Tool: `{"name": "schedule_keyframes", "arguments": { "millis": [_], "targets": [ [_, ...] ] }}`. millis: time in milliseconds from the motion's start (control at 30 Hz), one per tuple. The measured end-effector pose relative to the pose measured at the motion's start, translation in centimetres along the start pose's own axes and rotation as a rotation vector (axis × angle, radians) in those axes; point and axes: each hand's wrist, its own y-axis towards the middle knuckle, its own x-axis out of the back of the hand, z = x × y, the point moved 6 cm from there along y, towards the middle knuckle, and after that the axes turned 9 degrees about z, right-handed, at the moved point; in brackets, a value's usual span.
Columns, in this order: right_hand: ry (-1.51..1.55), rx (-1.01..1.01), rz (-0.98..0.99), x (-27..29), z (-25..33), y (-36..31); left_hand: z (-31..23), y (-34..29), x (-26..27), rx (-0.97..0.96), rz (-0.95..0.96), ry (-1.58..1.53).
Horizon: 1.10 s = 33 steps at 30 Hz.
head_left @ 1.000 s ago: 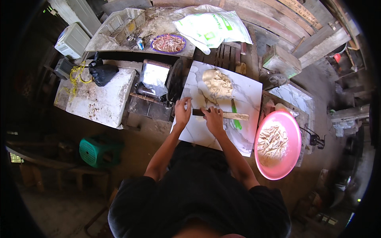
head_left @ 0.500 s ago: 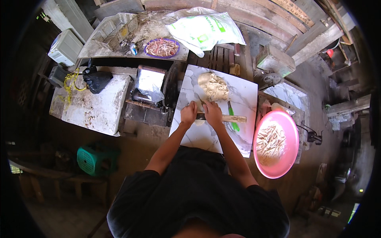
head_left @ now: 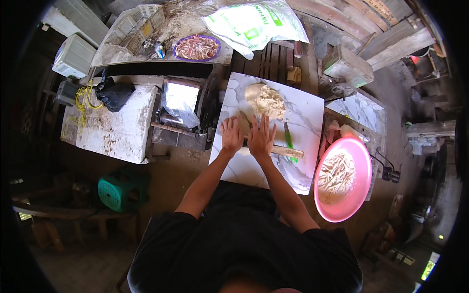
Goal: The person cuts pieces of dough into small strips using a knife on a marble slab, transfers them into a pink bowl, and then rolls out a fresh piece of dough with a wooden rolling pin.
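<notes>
My left hand [head_left: 232, 135] and my right hand [head_left: 261, 137] lie flat side by side, fingers stretched forward, over a wooden stick [head_left: 287, 152]. The stick's right end shows beyond my right hand; the rest is mostly under my palms. They are above a white marble-patterned board [head_left: 305, 115]. Beyond my fingertips sits a lump of pale dough [head_left: 267, 101], smooth on its left and crumbly on its right. A green knife [head_left: 288, 136] lies right of my right hand, partly beneath the stick. A bit of dough shows near my wrists, mostly hidden.
Right of the board stands a pink basin [head_left: 367, 168] with floured strips. To the left is a roller machine [head_left: 181, 100] with a wheel. A purple-rimmed tray [head_left: 218, 53] of reddish pieces and a white sack [head_left: 264, 27] are at the back. A green stool [head_left: 115, 193] stands lower left.
My fingers were curled around the stick; now both hands are spread flat with fingers extended forward. The stick has shifted slightly toward me. The whole view has shifted a little.
</notes>
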Motion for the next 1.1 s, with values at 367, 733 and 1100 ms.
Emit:
{"name": "schedule_keyframes", "arguments": {
  "millis": [367, 733, 1100],
  "targets": [
    [-0.005, 0.010, -0.022, 0.3, 0.1, 1.1, 0.5, 0.5, -0.4, 0.037, 0.041, 0.064],
    [0.003, 0.075, -0.048, -0.4, 0.4, -0.4, 0.3, -0.5, -0.1, 0.104, 0.085, 0.065],
    [-0.077, 0.061, -0.080, -0.5, -0.2, 2.9, 0.1, 2.3, -0.3, 0.093, 0.023, 0.047]
  ]
}}
